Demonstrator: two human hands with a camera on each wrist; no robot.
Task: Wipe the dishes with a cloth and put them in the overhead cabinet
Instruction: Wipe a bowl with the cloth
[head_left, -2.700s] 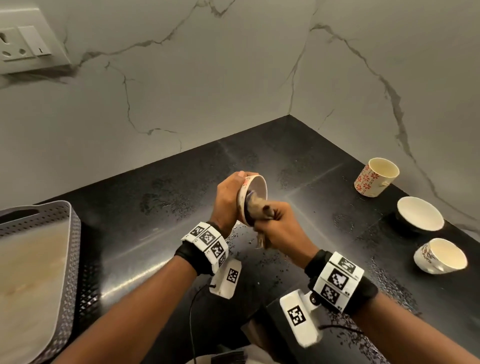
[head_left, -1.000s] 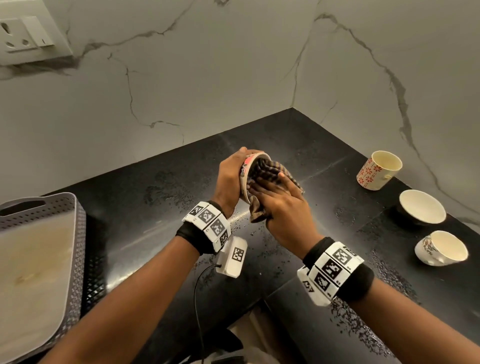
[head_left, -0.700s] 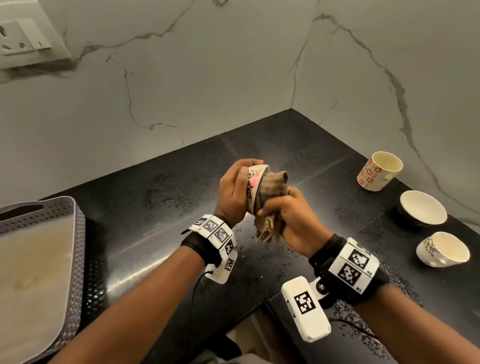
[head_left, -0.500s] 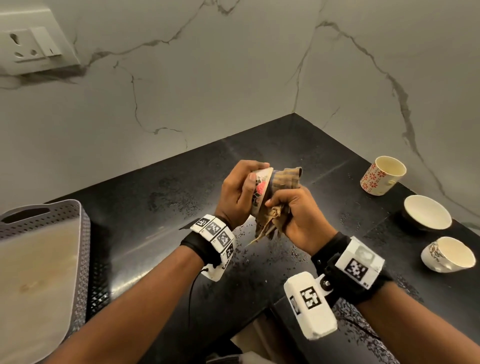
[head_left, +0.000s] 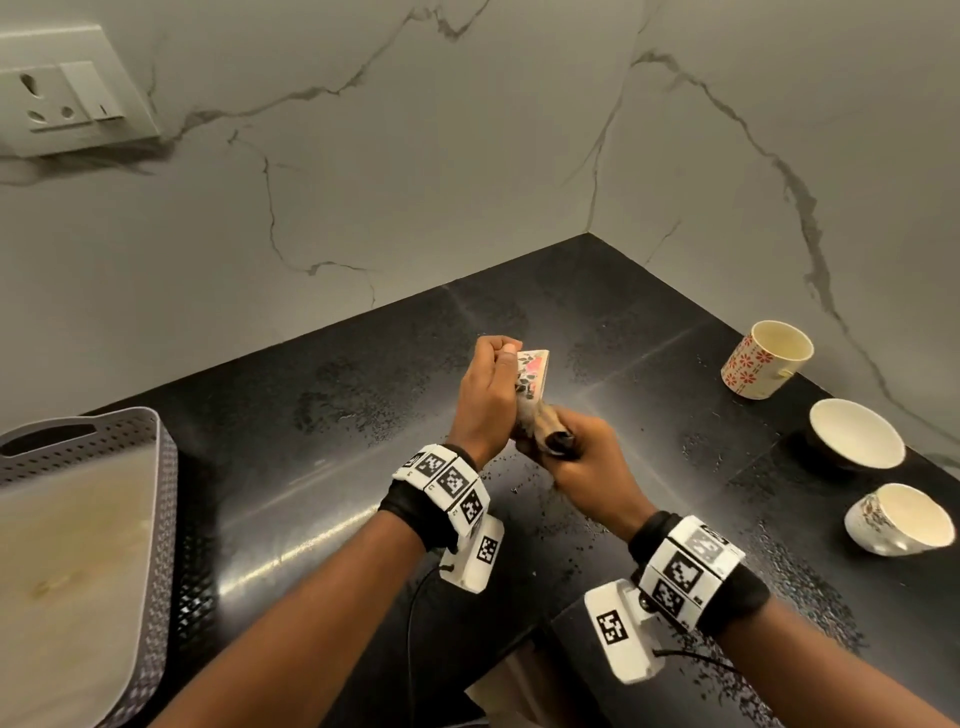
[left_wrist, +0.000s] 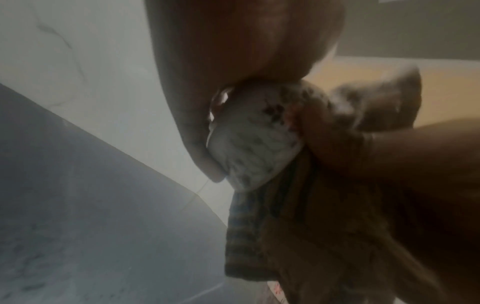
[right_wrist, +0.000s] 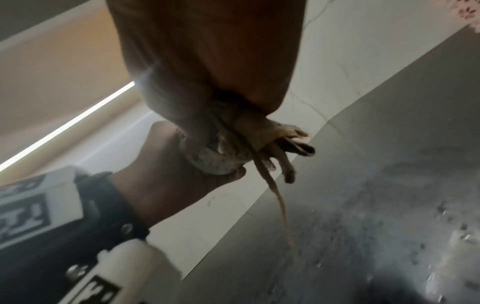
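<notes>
A white ceramic cup with pink and black flower print (head_left: 531, 375) is shown against a brown striped cloth (left_wrist: 298, 226). Red flower motifs are borne by a cream mug (head_left: 766, 358) on the speckled black stone counter (head_left: 322, 415).

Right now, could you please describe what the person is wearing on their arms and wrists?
Both forearms are bare, with no sleeves. Each wrist has a black strap carrying a band of white blocks printed with black square-pattern markers, the right one likewise. A white camera box hangs under each wrist, also marker-tagged, with a thin black cable trailing back.
</notes>
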